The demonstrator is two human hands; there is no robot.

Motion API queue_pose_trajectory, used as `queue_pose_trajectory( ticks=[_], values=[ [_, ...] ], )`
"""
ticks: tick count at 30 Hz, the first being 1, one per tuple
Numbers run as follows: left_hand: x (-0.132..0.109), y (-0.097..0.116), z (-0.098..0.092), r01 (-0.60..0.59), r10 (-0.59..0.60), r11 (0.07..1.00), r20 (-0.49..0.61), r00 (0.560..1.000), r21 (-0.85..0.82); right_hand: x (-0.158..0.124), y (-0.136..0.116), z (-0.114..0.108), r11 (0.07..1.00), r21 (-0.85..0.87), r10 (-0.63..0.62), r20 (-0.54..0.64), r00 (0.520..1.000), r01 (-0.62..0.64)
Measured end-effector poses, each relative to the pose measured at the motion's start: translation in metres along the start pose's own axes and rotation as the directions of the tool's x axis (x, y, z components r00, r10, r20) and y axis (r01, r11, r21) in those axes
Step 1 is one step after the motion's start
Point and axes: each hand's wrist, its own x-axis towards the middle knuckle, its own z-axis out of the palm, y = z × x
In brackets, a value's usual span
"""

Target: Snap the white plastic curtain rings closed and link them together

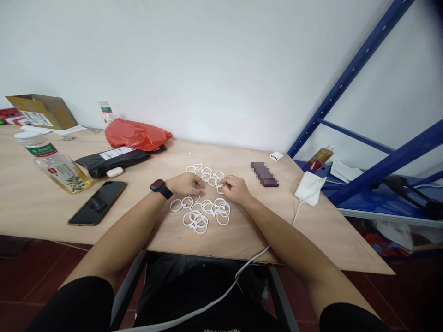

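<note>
My right hand (236, 189) is closed, with thumb and fingertips pinched on a small white plastic ring (220, 188) at the near right end of the far group. My left hand (187, 184), a dark smartwatch (161, 188) on its wrist, rests opposite with its fingers curled in. What its fingertips hold, if anything, is hidden. Beyond both hands lies a cluster of white rings (206, 171) with small knobs. Nearer to me is a second group of several rings (195, 221), overlapping one another flat on the wooden table (242, 235).
To the left are a phone (98, 203), a drink bottle (58, 168), a black parcel (114, 159), a red plastic bag (136, 133) and an open carton (51, 110). Rightward lie a dark pixelated phone-like object (265, 174), a white charger (276, 156), a white power block (309, 188) and its cable (221, 295).
</note>
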Motion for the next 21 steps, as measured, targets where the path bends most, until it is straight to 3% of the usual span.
queue_pose_trajectory(
  ticks=[3,12,18,21],
  values=[
    [-0.001,-0.007,-0.003,0.045,-0.047,0.997,0.041,0.998,0.059,0.000,0.001,0.000,1.000,-0.012,0.006,0.018,1.000,-0.006],
    [0.007,-0.011,0.006,-0.004,-0.003,0.966,0.026,1.000,0.259,-0.002,0.005,-0.002,1.000,-0.029,-0.003,0.090,0.996,0.006],
    [0.007,-0.002,0.009,-0.078,0.148,0.944,-0.201,0.968,0.320,0.000,0.008,0.002,0.994,-0.022,0.105,-0.021,0.994,-0.105],
    [0.007,0.002,0.012,-0.097,0.182,0.943,-0.251,0.951,0.319,0.001,0.013,0.003,0.995,-0.021,0.100,-0.044,0.994,-0.101]
  ],
)
